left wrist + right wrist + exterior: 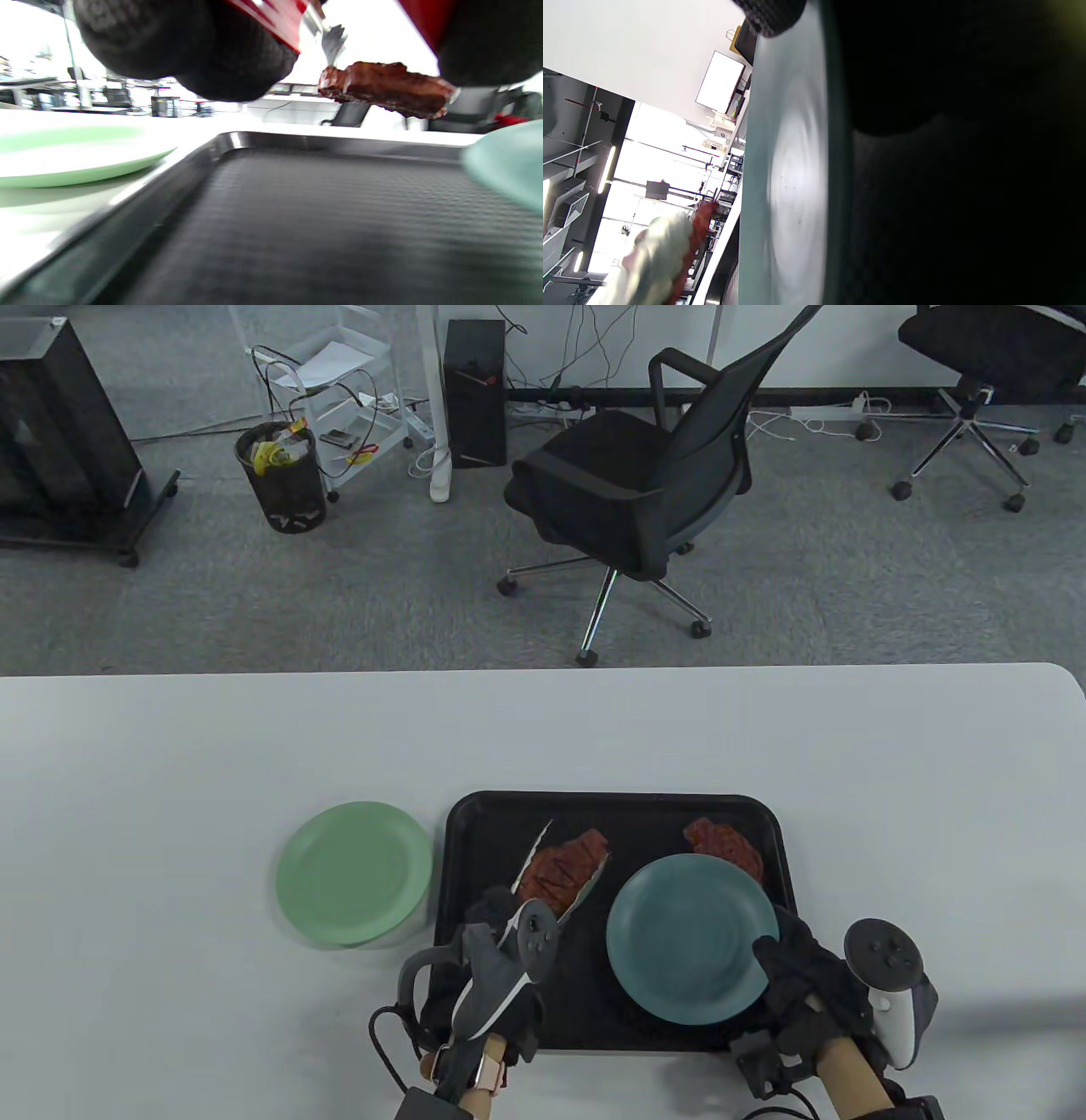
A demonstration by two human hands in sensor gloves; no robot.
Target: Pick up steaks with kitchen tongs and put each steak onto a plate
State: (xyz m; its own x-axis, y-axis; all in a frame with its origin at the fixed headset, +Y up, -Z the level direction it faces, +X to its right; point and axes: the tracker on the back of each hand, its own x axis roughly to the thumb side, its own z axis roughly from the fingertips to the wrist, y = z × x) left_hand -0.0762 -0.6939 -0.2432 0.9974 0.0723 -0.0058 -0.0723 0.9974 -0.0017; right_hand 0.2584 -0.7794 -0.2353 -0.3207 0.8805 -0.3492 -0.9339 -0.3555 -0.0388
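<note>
My left hand (496, 937) grips metal kitchen tongs (556, 869) whose tips clamp a brown steak (564, 869). In the left wrist view that steak (386, 89) hangs above the black tray (297, 220), held by a tong tip (333, 44). My right hand (793, 976) holds a teal plate (691, 937) by its near right rim, lifted over the tray (475, 831). The teal plate (793, 178) fills the right wrist view. A second steak (725, 848) lies at the tray's far right, partly hidden by the teal plate. A green plate (352, 872) sits on the table left of the tray.
The white table (170, 746) stretches left and beyond the tray. Past its far edge stands a black office chair (645, 492) on grey carpet. The green plate (63, 156) lies close to the tray's left rim.
</note>
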